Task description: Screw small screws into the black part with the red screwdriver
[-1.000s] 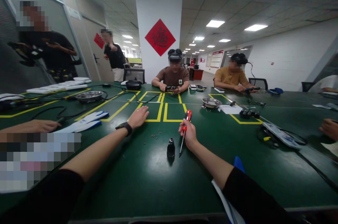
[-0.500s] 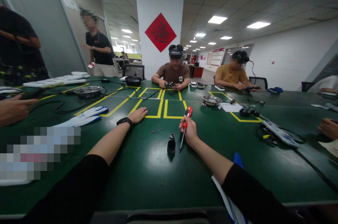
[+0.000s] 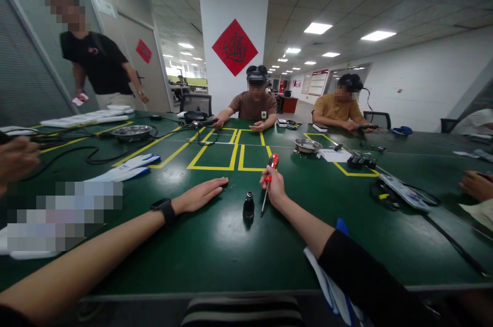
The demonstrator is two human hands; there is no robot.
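Observation:
My right hand (image 3: 275,188) is closed around a red and black screwdriver (image 3: 273,161), its metal shaft pointing down to the green table (image 3: 215,260). Just left of that shaft a small black bottle-shaped part (image 3: 248,207) with a silver tip stands upright on the tabletop. My left hand (image 3: 202,194) lies flat, palm down, fingers stretched to the right, with a watch (image 3: 164,209) on the wrist. Tiny metal pieces (image 3: 232,186), probably screws, show by its fingertips; others may be hidden under the hand.
White and blue gloves (image 3: 129,167) lie on the left, near a metal bowl (image 3: 132,132) and cables. Another metal bowl (image 3: 307,145), black blocks (image 3: 362,161) and a power strip (image 3: 404,192) are on the right. People sit opposite; a person (image 3: 98,62) walks at left.
My left hand has moved nearer and right, over the spot where small screws lay. My right hand keeps its hold on the screwdriver. The person opposite has reached toward the black tool and cables.

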